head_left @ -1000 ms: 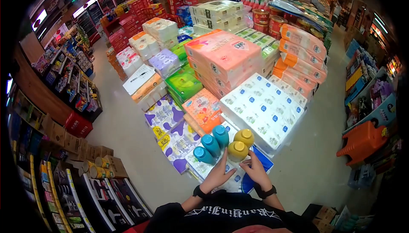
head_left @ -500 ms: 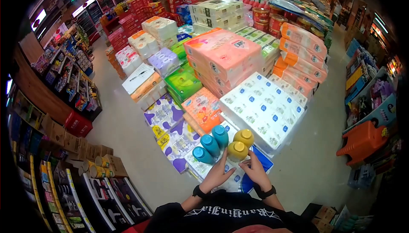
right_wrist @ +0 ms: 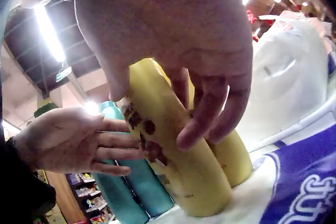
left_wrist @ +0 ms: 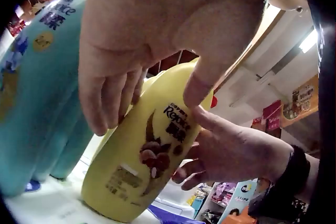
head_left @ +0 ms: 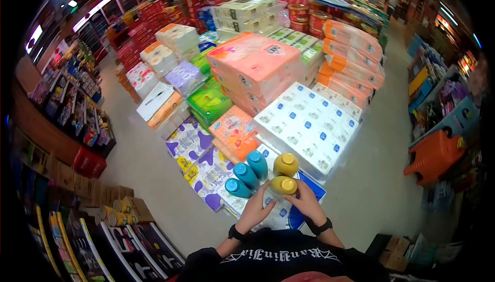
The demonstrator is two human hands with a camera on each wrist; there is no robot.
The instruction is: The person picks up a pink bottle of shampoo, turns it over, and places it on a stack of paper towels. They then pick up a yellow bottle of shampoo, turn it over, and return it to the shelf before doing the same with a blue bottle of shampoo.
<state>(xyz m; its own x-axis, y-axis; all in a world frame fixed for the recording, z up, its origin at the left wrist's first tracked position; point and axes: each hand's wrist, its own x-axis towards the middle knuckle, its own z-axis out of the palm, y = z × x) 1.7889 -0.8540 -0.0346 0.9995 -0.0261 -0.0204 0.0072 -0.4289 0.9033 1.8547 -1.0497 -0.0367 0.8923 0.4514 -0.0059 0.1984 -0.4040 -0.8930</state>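
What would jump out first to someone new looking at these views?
Likely the large pink packages, stacked in the middle of the head view. Then three teal bottles, lower middle, with a farther yellow bottle and a nearer yellow bottle beside them. The right hand grips the nearer one, the left hand close on its other side.

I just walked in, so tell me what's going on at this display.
A person in a black top is handling the near yellow bottle. The right hand grips it, while the left hand is close against its other side, fingers mostly straight. A second yellow bottle stands just beyond it, and three blue bottles are grouped to the left. Large wrapped packs are stacked farther back.
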